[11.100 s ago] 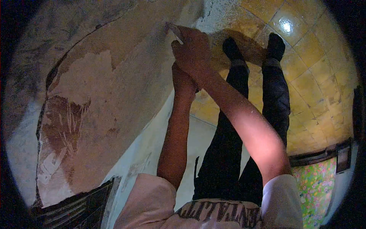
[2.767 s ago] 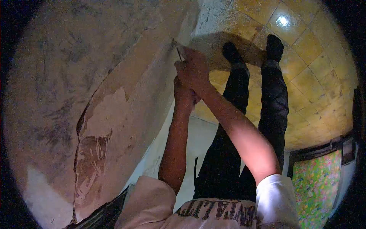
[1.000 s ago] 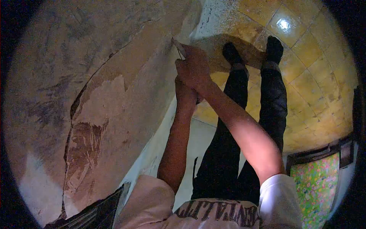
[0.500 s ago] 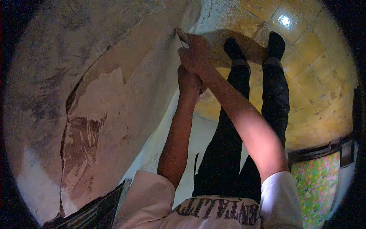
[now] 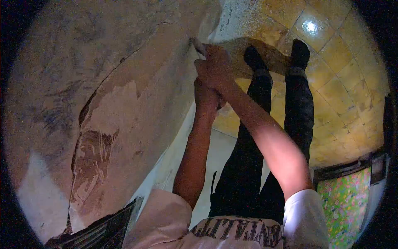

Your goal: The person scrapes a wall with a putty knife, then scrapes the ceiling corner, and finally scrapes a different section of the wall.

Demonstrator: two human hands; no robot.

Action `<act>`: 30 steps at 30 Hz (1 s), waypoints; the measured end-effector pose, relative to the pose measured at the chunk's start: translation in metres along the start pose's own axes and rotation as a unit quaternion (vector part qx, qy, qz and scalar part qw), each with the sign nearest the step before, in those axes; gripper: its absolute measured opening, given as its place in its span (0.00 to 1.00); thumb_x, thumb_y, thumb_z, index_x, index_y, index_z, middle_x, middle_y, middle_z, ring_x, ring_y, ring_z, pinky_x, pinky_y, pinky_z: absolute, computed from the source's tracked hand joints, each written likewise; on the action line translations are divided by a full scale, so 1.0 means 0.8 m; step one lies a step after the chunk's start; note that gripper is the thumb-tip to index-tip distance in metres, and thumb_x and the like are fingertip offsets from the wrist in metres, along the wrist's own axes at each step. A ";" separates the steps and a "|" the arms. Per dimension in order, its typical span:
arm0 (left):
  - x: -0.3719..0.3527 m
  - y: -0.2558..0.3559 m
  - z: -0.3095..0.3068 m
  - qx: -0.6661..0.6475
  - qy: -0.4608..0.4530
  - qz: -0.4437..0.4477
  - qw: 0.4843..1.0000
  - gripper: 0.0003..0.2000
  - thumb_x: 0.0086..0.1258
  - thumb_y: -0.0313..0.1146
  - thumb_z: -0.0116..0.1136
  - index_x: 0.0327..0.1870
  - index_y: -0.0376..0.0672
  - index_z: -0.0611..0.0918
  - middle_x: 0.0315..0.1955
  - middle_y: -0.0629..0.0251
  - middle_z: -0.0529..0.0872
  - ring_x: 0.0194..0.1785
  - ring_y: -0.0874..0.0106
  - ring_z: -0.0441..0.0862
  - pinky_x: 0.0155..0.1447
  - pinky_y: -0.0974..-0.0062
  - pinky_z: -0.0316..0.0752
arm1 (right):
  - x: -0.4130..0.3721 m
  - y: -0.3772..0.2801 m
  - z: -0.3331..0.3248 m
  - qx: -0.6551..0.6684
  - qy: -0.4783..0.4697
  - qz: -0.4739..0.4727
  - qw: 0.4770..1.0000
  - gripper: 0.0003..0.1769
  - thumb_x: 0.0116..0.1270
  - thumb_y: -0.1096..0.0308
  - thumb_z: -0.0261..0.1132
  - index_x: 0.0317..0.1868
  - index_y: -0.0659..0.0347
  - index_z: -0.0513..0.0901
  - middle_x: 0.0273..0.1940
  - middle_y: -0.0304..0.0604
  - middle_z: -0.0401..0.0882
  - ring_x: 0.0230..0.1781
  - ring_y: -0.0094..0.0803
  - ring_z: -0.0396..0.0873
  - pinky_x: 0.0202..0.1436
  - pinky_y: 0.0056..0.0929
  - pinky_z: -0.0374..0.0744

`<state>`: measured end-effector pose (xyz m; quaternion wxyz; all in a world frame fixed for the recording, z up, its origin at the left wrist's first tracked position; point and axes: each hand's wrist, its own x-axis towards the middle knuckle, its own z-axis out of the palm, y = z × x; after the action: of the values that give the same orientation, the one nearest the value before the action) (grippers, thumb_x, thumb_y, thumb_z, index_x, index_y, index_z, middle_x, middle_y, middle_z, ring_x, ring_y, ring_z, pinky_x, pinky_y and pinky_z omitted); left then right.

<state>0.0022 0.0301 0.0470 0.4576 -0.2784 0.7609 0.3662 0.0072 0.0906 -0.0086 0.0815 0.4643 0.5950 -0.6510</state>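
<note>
My right hand point(image 5: 214, 66) is shut on a thin pale scraper point(image 5: 198, 45) whose blade tip rests against the peeling wall point(image 5: 137, 87), close to where the wall meets the floor. My left hand point(image 5: 206, 93) is curled just below and behind my right wrist, touching it. What it holds is hidden. A large patch of bared brownish plaster point(image 5: 93, 153) with scratch marks lies at the lower left of the wall. A long crack runs up from it.
My legs in dark trousers point(image 5: 265, 124) and dark shoes point(image 5: 255, 56) stand on yellow floor tiles point(image 5: 344, 83). A pale strip of floor point(image 5: 215, 149) runs along the wall. A flowered cloth point(image 5: 344, 203) hangs at the lower right, and a dark slatted object point(image 5: 103, 232) sits at the bottom left.
Over the last second both hands shifted slightly right and up along the wall with the scraper, then settled a little lower. The grip looks unchanged.
</note>
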 end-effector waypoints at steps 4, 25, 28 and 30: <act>-0.008 0.007 -0.006 -0.006 0.008 0.004 1.000 0.10 0.70 0.40 0.51 0.34 0.43 0.75 0.16 0.70 0.74 0.13 0.80 0.68 0.14 0.77 0.56 | 0.000 0.005 0.011 -0.005 0.026 -0.068 0.997 0.24 0.51 0.67 0.62 0.51 0.61 0.81 0.43 0.63 0.80 0.46 0.59 0.78 0.53 0.48 0.75; -0.001 0.001 0.000 0.026 0.032 -0.010 0.999 0.14 0.71 0.44 0.49 0.35 0.41 0.74 0.16 0.70 0.73 0.12 0.79 0.67 0.14 0.76 0.56 | 0.012 0.022 0.017 -0.016 -0.039 0.058 0.997 0.18 0.51 0.64 0.64 0.38 0.71 0.80 0.39 0.65 0.78 0.44 0.60 0.77 0.50 0.51 0.75; -0.014 0.025 0.007 0.081 -0.001 -0.042 0.996 0.13 0.71 0.42 0.49 0.36 0.41 0.74 0.15 0.70 0.73 0.12 0.78 0.67 0.14 0.76 0.57 | 0.006 0.005 0.001 0.001 -0.037 0.010 0.999 0.18 0.50 0.64 0.64 0.38 0.71 0.80 0.39 0.65 0.79 0.43 0.60 0.78 0.51 0.51 0.75; -0.012 0.027 0.002 0.070 -0.006 -0.044 0.997 0.12 0.71 0.42 0.49 0.37 0.41 0.74 0.15 0.70 0.73 0.11 0.78 0.67 0.14 0.77 0.57 | 0.006 0.007 0.012 -0.019 0.009 -0.029 0.999 0.18 0.50 0.65 0.63 0.38 0.71 0.80 0.37 0.64 0.79 0.41 0.60 0.78 0.50 0.51 0.75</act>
<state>-0.0095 0.0450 0.0614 0.4962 -0.2764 0.7691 0.2931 0.0034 0.0832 -0.0176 0.0660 0.4513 0.6214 -0.6370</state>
